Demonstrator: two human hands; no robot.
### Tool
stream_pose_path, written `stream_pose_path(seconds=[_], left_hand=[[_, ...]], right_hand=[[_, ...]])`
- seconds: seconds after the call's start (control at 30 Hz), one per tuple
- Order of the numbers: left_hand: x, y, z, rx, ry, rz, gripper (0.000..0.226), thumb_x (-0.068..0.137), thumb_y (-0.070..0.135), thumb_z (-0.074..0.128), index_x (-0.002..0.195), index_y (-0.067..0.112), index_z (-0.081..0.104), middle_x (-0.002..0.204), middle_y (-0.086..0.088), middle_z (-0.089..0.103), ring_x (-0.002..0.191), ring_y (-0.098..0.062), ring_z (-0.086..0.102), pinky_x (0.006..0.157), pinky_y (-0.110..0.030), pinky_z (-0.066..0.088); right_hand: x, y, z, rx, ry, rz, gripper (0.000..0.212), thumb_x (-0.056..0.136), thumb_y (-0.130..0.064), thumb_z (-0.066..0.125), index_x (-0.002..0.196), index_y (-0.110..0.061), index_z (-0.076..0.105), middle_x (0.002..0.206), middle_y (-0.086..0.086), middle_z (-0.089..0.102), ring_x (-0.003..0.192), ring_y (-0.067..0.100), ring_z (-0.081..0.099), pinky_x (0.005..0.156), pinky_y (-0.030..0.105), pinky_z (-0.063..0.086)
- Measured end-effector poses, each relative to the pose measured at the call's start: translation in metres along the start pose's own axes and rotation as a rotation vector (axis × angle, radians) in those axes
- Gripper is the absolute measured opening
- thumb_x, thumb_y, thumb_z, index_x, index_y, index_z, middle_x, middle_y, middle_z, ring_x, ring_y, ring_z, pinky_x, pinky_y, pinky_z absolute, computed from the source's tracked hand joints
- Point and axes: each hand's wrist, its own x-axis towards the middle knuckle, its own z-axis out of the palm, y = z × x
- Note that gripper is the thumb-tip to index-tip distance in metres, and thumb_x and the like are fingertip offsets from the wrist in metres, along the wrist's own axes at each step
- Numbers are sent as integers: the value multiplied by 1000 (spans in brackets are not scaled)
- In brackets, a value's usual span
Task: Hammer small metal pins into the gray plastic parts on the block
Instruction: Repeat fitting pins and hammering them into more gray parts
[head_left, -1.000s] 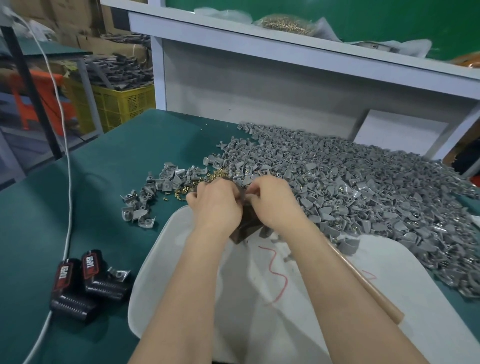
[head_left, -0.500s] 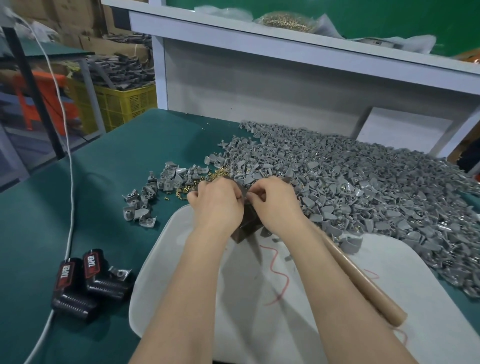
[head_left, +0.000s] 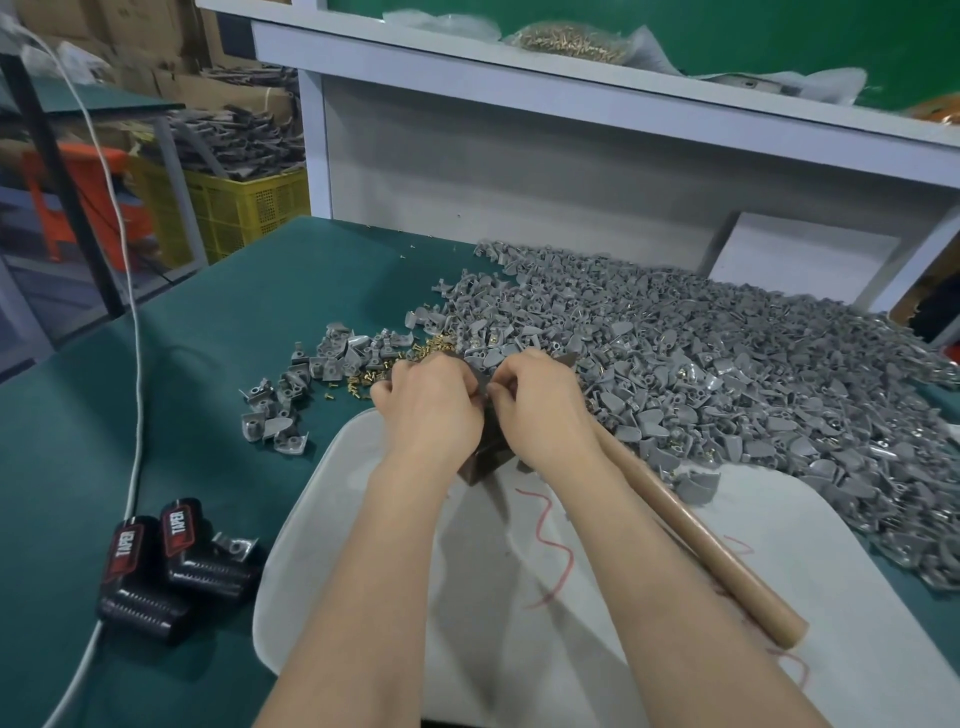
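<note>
Head view: the block (head_left: 488, 454) stands at the far edge of the white board (head_left: 675, 623) on the table (head_left: 208, 364). The left hand (head_left: 431, 410) curls over its top and the right hand (head_left: 540, 410) pinches narrowly beside it, but what the fingers (head_left: 506, 382) hold is hidden. They seem to be seating a part or pin taken from the brass pins (head_left: 363, 371) on the left or the gray plastic parts (head_left: 727, 374) heaped on the right. Striking comes next, which needs a firm grip on the hammer handle (head_left: 696, 540) under the right wrist.
</note>
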Motion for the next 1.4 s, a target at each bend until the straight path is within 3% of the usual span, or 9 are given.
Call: stream_pose_path(seconds=[0.37,0.53,0.63,0.7,0.87,1.0,1.2,1.3,1.4], left_hand=[[1,0,1,4,-1,1,14,88,19,56,82,25,67,99,0,66,111,-29,43,79,-34,17],[2,-2,1,-25,2,0,20,88,20,60,70,29,61,92,3,66,106,-28,48,79,-34,20],[2,-3,2,-42,-16,-2,22,89,22,61,68,30,57,96,3,66,105,-28,50,81,-35,22],[2,-3,3,-42,-22,-2,25,89,23,61,66,30,54,97,3,66,104,-28,50,83,-36,23],[3,-3,4,-38,-4,-2,14,89,24,61,75,26,62,96,2,65,105,-29,50,83,-37,24],[4,-3,6,-32,13,0,14,88,23,60,75,22,65,94,1,65,102,-30,50,80,-35,21],[4,-2,6,-27,34,5,15,86,19,60,73,19,67,90,0,66,100,-30,51,80,-35,21],[4,-2,5,-35,18,-2,25,86,17,61,63,25,58,89,1,67,99,-29,51,81,-34,22],[3,-2,5,-35,23,12,20,86,18,61,66,23,61,89,0,66,99,-29,51,80,-34,22]], right_hand=[[-4,2,6,23,54,-40,9,91,-15,54,88,-9,61,93,1,49,86,24,56,77,33,41],[0,24,-13,143,55,133,23,93,-29,55,113,-21,61,105,-7,52,90,11,55,78,25,48],[-5,47,-28,-189,-99,342,31,92,-44,53,104,-15,55,90,-1,61,75,15,59,56,25,44],[-9,54,-28,-329,-223,391,26,90,-37,57,99,-12,55,84,2,62,76,20,62,66,34,52],[-12,55,-31,-114,-271,348,19,93,-24,55,103,-9,54,90,5,60,72,17,60,56,27,48],[-15,54,-48,59,-158,324,17,92,-25,55,102,-14,47,89,4,62,73,19,64,66,39,55],[-25,33,-59,85,117,89,47,94,-29,52,138,-37,40,112,-5,64,81,13,55,74,28,45],[-25,22,-53,89,57,-15,60,97,-14,42,138,-55,25,138,0,49,104,20,59,90,41,50],[-19,18,-41,14,-25,22,48,95,-10,44,119,-51,51,134,3,43,86,16,58,76,36,52]])
